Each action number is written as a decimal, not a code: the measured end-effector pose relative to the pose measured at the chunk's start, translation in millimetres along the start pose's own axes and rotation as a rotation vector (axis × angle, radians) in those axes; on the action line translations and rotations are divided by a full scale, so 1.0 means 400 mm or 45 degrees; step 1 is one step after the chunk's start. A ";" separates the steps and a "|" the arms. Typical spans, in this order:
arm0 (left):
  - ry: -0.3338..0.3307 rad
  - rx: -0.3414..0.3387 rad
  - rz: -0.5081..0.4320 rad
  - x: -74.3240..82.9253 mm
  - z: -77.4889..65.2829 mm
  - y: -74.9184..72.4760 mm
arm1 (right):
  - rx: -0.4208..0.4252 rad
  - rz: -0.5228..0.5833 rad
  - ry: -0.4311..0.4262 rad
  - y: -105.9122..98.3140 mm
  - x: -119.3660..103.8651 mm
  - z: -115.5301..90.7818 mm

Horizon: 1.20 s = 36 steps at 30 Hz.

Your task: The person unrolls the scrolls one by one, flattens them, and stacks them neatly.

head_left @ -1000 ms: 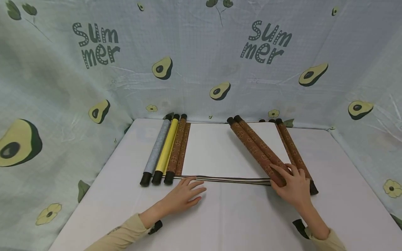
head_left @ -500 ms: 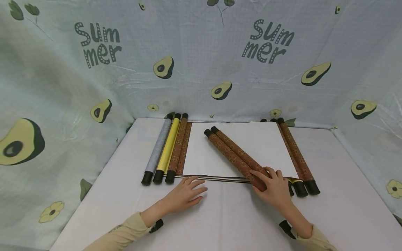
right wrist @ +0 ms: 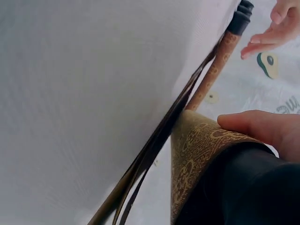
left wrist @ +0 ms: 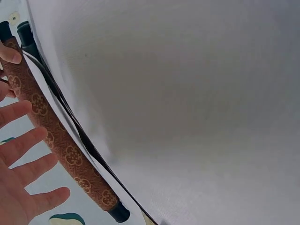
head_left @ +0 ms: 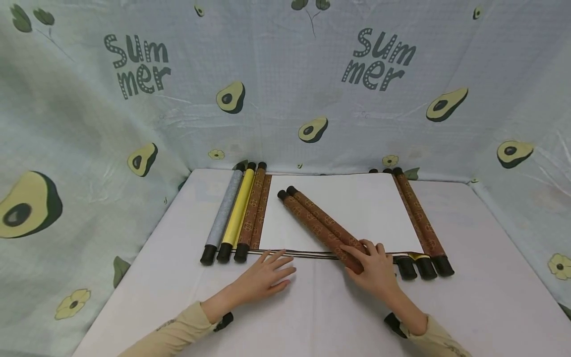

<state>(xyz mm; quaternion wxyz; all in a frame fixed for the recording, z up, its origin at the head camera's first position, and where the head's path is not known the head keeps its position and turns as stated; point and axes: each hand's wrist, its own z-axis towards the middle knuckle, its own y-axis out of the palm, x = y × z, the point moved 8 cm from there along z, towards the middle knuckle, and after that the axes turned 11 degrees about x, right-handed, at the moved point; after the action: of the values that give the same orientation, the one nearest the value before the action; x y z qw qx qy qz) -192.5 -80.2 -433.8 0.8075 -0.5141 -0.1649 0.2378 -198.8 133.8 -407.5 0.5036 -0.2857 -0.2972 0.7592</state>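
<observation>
My right hand (head_left: 374,271) grips the near end of a brown patterned scroll (head_left: 318,227), a pair of parallel rollers with black end caps. The scroll slants over the white sheet (head_left: 379,208) of an unrolled scroll, its far end pointing left. In the right wrist view, my right thumb (right wrist: 251,124) lies along the brown roll (right wrist: 197,154) by its black end. My left hand (head_left: 260,281) is at the sheet's front edge, fingers spread, holding nothing. The left wrist view shows those spread fingers overlapping the brown roll (left wrist: 70,154).
Left of the sheet lie a brown roller (head_left: 251,213), a yellow roller (head_left: 238,214) and a grey roller (head_left: 224,215), side by side. Another brown roller (head_left: 419,223) borders the sheet on the right, beside black end caps (head_left: 407,267). A printed cloth (head_left: 267,64) hangs behind.
My right hand has carried the brown scroll leftward across the white sheet, slowing lately. Black end caps at the right front have come into view. The left hand has stayed put.
</observation>
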 end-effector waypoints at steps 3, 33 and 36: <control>-0.006 -0.009 -0.008 0.002 -0.001 0.004 | -0.018 -0.014 0.009 0.006 -0.002 -0.004; 0.014 0.063 -0.029 0.026 0.032 -0.007 | -0.508 -0.089 -0.052 0.083 -0.061 -0.022; 0.015 0.105 -0.063 0.027 0.041 -0.008 | -0.605 -0.011 -0.044 0.085 -0.057 -0.020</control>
<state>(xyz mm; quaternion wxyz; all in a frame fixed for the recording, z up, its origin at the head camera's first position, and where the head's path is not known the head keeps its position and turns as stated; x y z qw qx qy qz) -191.1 -63.1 -423.8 0.8346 -0.4774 -0.1628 0.2215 -205.7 103.2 -434.6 0.4204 -0.3820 -0.4773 0.6704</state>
